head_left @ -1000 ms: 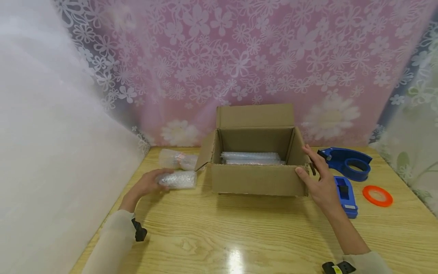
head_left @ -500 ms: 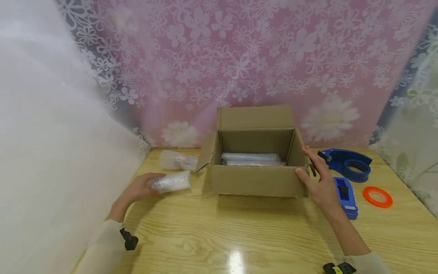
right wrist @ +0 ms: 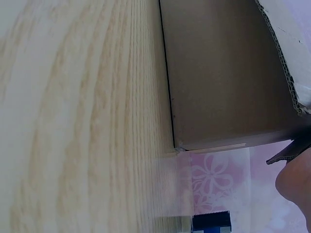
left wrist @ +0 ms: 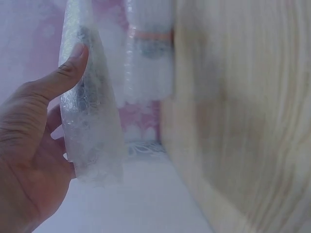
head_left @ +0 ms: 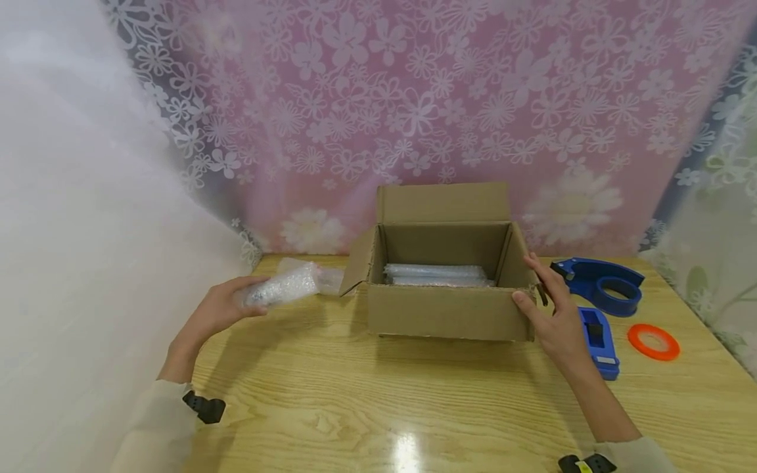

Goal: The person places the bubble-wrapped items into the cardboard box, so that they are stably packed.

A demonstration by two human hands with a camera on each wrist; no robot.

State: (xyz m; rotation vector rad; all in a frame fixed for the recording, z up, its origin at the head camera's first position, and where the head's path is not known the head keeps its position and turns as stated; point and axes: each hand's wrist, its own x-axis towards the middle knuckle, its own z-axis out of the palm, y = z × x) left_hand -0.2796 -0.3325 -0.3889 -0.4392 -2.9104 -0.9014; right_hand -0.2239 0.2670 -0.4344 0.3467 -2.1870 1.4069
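My left hand holds a bubble-wrapped bundle by its near end, raised over the left of the table. In the left wrist view the thumb lies along the bubble wrap with fingers behind it; something dark shows through. An open cardboard box stands in the middle, flaps up at back and left. Bubble-wrapped packs lie inside it. My right hand grips the box's right front corner, thumb on the front and fingers at the right side. The right wrist view shows the box's front wall and part of that hand.
Behind the held bundle lies another wrapped bundle with an orange band, by the left flap. Right of the box are a blue tape gun, a blue tape cutter and an orange tape roll. A floral curtain hangs behind.
My left hand has lifted the wrapped bundle off the table and drawn it left, its far end tilting up in front of the other bundle. The right hand and box have stayed in place.
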